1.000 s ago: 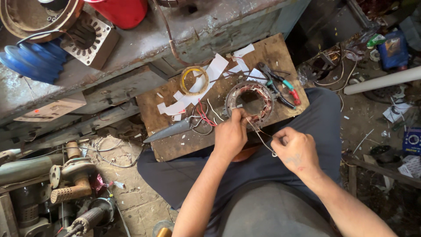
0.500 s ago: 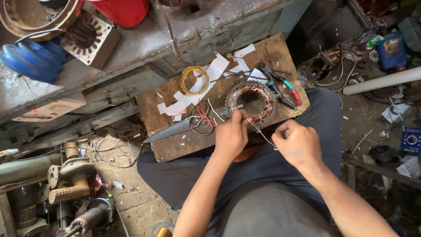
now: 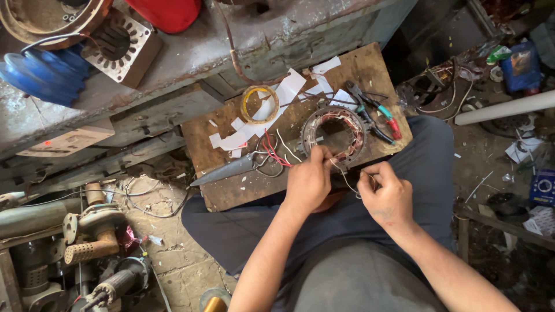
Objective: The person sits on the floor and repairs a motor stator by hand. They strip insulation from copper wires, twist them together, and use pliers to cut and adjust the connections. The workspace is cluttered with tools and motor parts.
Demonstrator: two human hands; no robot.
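On the wooden surface [image 3: 243,190] across the person's lap lies the round stator [image 3: 334,134], its slots already filled with copper winding, while loose wire ends at its near edge are not yet tied off, so the work seems well advanced but unfinished. Left hand [image 3: 308,180] is closed, pinching wires at the stator's rim. Right hand [image 3: 386,193] is closed too, gripping a thin pale wire [image 3: 346,180] that runs between both hands.

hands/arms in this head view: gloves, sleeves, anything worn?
Both bare. Left hand and right hand: no gloves, no rings or watch visible. Forearms uncovered as far as the frame shows, no sleeve cuffs in view. Dark marks on the back of the right hand.
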